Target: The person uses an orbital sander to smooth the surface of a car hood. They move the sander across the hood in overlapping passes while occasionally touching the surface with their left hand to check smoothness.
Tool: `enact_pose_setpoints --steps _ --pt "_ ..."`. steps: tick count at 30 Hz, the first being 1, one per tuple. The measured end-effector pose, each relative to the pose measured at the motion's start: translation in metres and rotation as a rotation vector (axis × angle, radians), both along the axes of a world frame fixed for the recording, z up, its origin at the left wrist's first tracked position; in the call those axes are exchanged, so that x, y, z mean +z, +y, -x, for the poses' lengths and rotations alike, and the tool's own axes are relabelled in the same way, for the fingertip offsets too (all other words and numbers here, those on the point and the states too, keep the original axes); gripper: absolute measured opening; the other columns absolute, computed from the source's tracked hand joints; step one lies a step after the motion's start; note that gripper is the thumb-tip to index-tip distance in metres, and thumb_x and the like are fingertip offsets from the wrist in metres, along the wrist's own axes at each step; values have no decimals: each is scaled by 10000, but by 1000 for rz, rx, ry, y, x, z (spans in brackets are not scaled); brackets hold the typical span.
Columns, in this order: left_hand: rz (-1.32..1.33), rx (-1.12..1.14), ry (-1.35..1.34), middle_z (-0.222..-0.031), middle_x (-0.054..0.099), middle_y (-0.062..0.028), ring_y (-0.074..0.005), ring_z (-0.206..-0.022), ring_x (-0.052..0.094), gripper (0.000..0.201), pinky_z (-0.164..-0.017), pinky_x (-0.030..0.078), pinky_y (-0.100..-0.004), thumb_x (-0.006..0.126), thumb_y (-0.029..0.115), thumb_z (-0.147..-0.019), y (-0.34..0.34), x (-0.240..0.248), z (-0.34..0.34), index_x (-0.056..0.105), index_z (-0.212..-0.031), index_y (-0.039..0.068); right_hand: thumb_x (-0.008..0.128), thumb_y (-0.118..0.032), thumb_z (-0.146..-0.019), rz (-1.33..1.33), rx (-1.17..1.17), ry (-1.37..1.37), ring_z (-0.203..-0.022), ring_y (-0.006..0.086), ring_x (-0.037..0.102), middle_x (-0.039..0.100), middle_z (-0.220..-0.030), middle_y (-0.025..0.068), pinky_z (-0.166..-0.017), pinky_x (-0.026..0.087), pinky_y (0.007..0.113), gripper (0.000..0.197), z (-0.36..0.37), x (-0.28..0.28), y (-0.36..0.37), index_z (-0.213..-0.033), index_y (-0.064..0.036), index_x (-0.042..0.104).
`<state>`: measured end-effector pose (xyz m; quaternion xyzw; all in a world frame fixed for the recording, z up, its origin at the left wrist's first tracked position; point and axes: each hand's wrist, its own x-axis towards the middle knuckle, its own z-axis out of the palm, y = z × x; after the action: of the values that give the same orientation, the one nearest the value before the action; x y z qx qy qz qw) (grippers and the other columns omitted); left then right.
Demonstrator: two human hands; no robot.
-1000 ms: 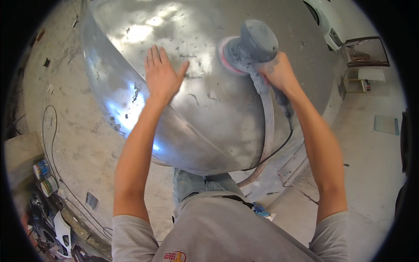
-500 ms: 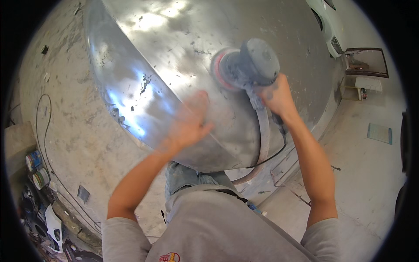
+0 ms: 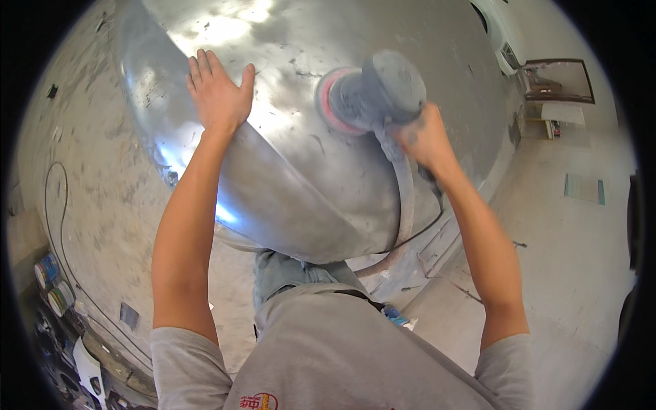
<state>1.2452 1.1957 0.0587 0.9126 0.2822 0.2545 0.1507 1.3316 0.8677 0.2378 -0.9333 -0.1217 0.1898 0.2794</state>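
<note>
A large bare-metal car panel [image 3: 287,212] with a crease and dark specks curves out in front of me. Flat on it at the left, my left hand [image 3: 222,96] lies with fingers spread and nothing in it. My right hand [image 3: 425,140] is wrapped round the handle of a dusty grey disc sander [image 3: 386,89]. The sander's round pad, with a pinkish-red ring, is at the panel's surface right of my left hand; whether it presses on it I cannot tell. A pale hose [image 3: 406,205] and a black cord run down from the sander over the panel's near edge.
Paint cans [image 3: 61,297] and piled car parts [image 3: 89,369] stand at the lower left. A thin cable [image 3: 58,225] snakes over the stained floor. At the right are a brown frame [image 3: 591,82], a pale board [image 3: 584,189] and part of a white car [image 3: 495,34].
My left hand has moved up and left across the panel and now lies flat with spread fingers. The sander and my right hand appear slightly further left and up.
</note>
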Motion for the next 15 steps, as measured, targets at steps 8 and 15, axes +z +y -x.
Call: enact_pose_setpoints --steps 8,15 --pt "28 -4 8 -1737 299 -249 -392 -1640 195 938 -1339 128 -489 542 580 -1017 -1 7 4 340 -1623 -107 772 -43 -781 -121 12 -66 -617 174 635 693 -746 116 -570 522 350 287 7 -7 -4 -1021 99 704" --pt "33 29 107 -1738 262 -290 -410 -1645 172 885 -1332 101 -550 496 525 -1050 -14 17 2 320 -1621 -128 782 -58 -776 -58 -106 -80 -810 258 744 774 -901 186 -747 600 403 399 9 -16 -13 -1138 95 711"
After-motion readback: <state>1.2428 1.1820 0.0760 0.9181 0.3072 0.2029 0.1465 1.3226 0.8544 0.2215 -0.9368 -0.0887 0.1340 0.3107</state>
